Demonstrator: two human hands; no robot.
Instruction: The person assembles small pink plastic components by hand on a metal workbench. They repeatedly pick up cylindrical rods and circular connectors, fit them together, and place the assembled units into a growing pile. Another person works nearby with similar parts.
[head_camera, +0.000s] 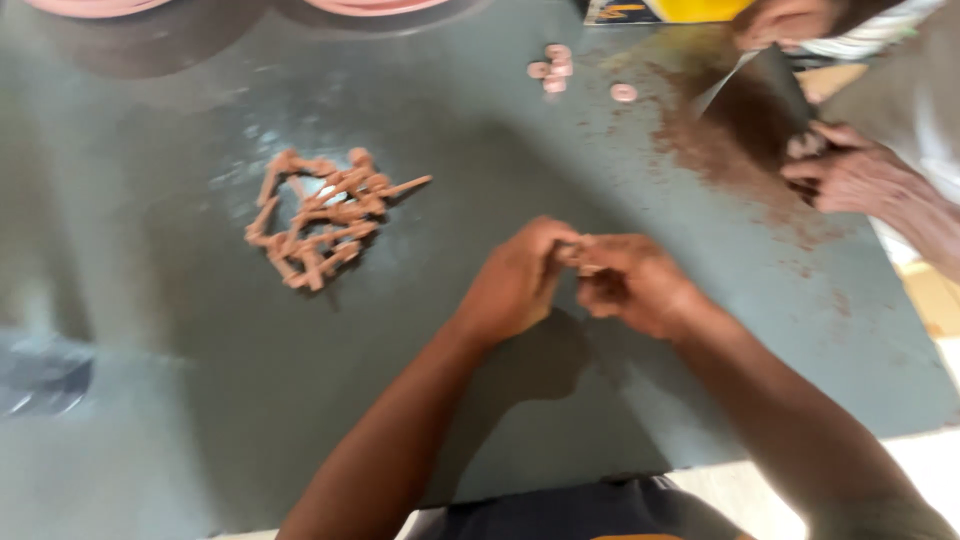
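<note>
Dark table (200, 380): 1 pile of brown clay sticks (320, 215), 4 small discs (560, 72); left hand (515, 280) & right hand (630, 285) together, pinching 1 small piece (580, 255).

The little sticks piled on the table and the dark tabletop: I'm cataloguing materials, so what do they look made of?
The sticks look like hand-rolled clay or dough: matte reddish-brown, uneven and tapered, though blur leaves it open. The tabletop seems a smooth, hard, dark grey-green sheet with a soft sheen, perhaps stone or laminate; reddish-brown powder dusts it.
</note>
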